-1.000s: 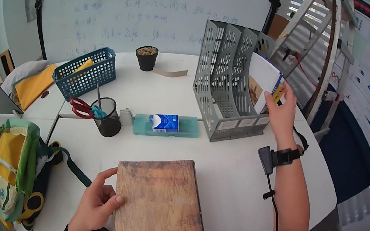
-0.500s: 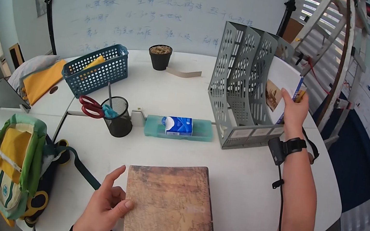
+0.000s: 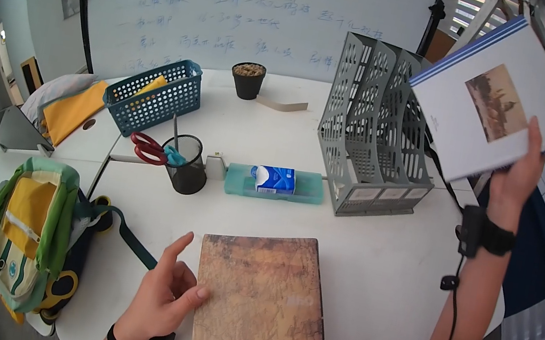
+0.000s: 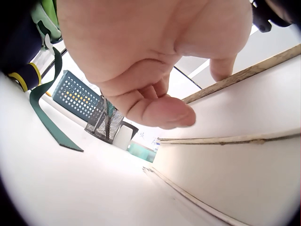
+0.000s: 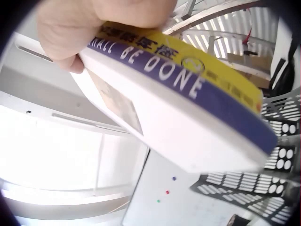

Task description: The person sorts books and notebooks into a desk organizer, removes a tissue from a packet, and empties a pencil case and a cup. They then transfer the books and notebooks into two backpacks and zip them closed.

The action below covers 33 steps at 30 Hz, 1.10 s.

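In the head view my right hand (image 3: 518, 175) grips a white book (image 3: 452, 106) with blue stripes and a small picture, raised beside the grey file rack (image 3: 380, 130). The right wrist view shows its blue and yellow spine (image 5: 188, 75) under the fingers of my right hand (image 5: 103, 23). A brown, map-patterned book (image 3: 264, 305) lies on the table in front. My left hand (image 3: 161, 295) is at its left edge, thumb touching the cover and index finger extended. Close up in the left wrist view, my left hand (image 4: 150, 61) hangs over the book's side.
Behind are a blue-green basket (image 3: 155, 96), a plant pot (image 3: 248, 81) and a whiteboard (image 3: 262, 17). A mesh pen cup (image 3: 187, 174) with red scissors (image 3: 148, 148) stands left of a teal case (image 3: 241, 183) bearing a blue packet (image 3: 276, 180). A green-yellow backpack (image 3: 24, 229) lies left.
My right hand has lifted the white book out of the rack, up and to the right, its picture side now facing the head camera. The left hand has stayed by the brown book.
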Each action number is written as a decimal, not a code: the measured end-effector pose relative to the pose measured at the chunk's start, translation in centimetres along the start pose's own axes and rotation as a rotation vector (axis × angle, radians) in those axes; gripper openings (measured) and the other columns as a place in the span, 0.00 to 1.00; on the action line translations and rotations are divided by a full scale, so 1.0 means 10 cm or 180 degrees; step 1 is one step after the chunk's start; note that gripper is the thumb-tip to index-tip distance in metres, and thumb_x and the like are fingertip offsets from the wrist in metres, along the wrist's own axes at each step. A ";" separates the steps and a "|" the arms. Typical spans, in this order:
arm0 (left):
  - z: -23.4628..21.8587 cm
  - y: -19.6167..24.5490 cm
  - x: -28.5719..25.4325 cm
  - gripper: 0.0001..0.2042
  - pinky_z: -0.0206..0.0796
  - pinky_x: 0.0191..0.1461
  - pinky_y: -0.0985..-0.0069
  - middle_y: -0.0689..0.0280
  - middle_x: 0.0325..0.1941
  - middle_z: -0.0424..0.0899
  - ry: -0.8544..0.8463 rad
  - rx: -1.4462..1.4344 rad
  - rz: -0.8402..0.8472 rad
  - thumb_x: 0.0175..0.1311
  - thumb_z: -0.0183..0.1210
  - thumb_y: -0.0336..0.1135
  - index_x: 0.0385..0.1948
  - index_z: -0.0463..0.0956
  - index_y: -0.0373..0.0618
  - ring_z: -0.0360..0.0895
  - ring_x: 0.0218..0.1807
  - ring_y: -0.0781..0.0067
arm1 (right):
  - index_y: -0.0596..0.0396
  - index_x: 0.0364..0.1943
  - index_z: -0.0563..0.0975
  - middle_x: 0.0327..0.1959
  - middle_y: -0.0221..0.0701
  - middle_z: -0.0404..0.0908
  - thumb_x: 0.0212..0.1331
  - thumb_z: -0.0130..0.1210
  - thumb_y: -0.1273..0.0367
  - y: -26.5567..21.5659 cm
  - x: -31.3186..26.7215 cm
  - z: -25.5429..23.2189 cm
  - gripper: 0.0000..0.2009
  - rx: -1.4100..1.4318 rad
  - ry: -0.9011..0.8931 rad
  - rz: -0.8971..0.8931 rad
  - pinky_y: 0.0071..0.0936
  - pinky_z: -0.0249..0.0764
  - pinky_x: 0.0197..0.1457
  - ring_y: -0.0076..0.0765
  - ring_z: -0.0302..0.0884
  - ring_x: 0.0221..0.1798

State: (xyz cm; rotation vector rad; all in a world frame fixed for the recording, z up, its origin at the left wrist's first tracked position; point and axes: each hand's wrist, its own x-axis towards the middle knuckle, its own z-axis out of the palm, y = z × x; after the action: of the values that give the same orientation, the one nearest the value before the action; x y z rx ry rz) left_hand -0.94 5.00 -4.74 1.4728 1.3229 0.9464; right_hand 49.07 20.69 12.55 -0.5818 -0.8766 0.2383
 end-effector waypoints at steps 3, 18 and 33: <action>-0.03 -0.04 -0.02 0.39 0.67 0.40 0.81 0.65 0.31 0.81 0.0330 0.0065 0.0351 0.72 0.68 0.36 0.80 0.56 0.36 0.78 0.32 0.80 | 0.64 0.65 0.73 0.59 0.42 0.84 0.76 0.57 0.57 -0.32 -0.35 -0.09 0.25 0.0575 -0.0864 0.1264 0.36 0.81 0.65 0.42 0.87 0.57; -0.14 0.44 -0.34 0.54 0.80 0.46 0.78 0.51 0.60 0.78 -0.0678 -0.1356 0.0095 0.64 0.74 0.33 0.85 0.41 0.46 0.88 0.42 0.70 | 0.62 0.77 0.63 0.71 0.43 0.75 0.79 0.54 0.62 -0.54 -2.63 0.17 0.30 -0.0101 -0.2601 0.3470 0.36 0.71 0.74 0.38 0.73 0.72; -0.12 0.58 -0.40 0.47 0.76 0.35 0.82 0.48 0.45 0.90 -0.0647 -0.1195 0.0009 0.67 0.59 0.23 0.84 0.36 0.41 0.89 0.36 0.73 | 0.64 0.56 0.82 0.43 0.30 0.90 0.76 0.60 0.69 0.03 -2.36 0.39 0.13 -0.0132 -0.2842 0.2851 0.21 0.79 0.53 0.21 0.86 0.45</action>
State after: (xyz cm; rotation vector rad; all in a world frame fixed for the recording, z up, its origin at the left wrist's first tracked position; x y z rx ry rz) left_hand -0.87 1.18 1.25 1.2423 0.9370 0.9588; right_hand 31.25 12.37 -1.10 -0.9022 -1.4267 1.3707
